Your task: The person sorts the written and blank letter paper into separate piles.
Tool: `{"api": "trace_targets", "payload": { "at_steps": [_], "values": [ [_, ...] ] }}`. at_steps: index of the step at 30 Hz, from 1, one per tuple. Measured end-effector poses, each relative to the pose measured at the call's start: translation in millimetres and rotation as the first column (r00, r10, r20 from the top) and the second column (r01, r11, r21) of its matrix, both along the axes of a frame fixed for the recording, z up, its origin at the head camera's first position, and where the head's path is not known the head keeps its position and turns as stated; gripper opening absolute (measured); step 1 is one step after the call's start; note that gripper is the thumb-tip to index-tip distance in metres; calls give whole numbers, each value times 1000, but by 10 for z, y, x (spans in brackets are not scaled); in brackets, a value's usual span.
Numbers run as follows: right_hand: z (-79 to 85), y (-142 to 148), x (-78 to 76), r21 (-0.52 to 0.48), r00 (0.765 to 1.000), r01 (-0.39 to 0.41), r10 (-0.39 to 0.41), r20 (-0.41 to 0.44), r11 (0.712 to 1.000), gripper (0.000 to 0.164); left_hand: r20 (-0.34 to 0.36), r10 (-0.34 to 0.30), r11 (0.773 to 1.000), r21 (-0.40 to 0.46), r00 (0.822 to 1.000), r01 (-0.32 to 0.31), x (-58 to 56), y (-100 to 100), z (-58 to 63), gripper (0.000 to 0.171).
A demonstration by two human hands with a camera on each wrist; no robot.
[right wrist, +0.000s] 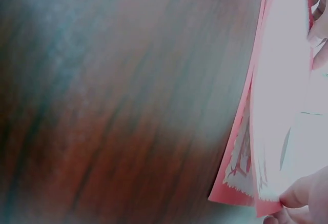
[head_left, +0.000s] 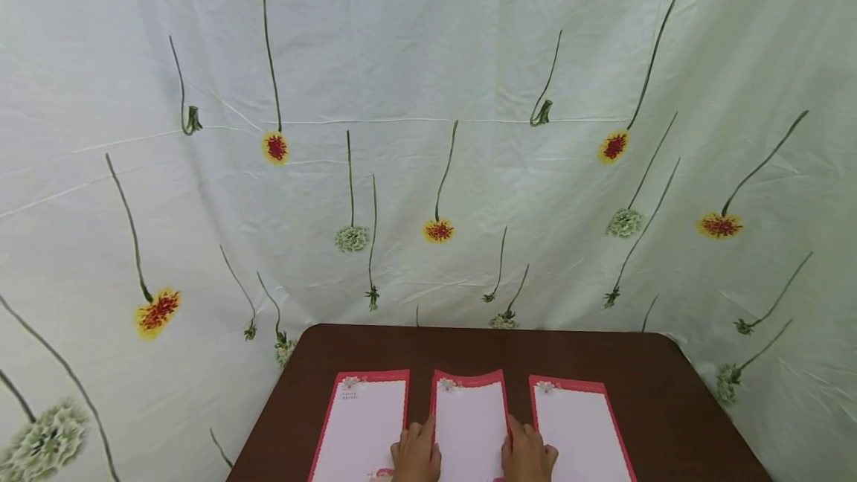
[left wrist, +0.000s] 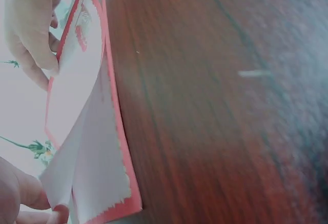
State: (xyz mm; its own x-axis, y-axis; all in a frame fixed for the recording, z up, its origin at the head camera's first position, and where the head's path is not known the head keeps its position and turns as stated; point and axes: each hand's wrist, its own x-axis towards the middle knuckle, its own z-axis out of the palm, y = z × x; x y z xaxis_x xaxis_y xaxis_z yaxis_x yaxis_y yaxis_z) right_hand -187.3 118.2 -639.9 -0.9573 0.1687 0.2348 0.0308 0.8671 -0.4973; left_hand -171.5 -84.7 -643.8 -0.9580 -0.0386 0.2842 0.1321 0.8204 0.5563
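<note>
A white sheet of paper with a red decorated border (head_left: 471, 430) is in the middle of the head view, its top edge bowed. My left hand (head_left: 416, 452) pinches its left edge, and my right hand (head_left: 526, 454) pinches its right edge. Both wrist views show the held sheet (right wrist: 282, 90) curved and lifted off the table, fingers at both its sides. Close to the left hand lies a similar sheet (head_left: 370, 419) with small writing near its top. Beside the right hand lies another matching sheet (head_left: 581, 434). The lower ends of the sheets fall outside the head view.
The sheets are on a dark brown wooden table (head_left: 535, 352) with rounded far corners. Behind and around it hangs a white cloth (head_left: 402, 58) printed with flowers and stems.
</note>
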Motion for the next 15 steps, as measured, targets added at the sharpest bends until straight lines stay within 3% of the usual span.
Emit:
{"api": "trace_targets", "payload": {
  "at_steps": [9, 15],
  "values": [
    [103, 110, -25, -56, 999, 8, -11, -45, 998, 34, -52, -39, 999, 32, 998, 41, -14, 98, 69, 48],
    [171, 292, -61, -78, 999, 33, -35, -22, 996, 35, -45, -110, 991, 72, 993, 113, -39, 221, 160, 53]
  ]
}}
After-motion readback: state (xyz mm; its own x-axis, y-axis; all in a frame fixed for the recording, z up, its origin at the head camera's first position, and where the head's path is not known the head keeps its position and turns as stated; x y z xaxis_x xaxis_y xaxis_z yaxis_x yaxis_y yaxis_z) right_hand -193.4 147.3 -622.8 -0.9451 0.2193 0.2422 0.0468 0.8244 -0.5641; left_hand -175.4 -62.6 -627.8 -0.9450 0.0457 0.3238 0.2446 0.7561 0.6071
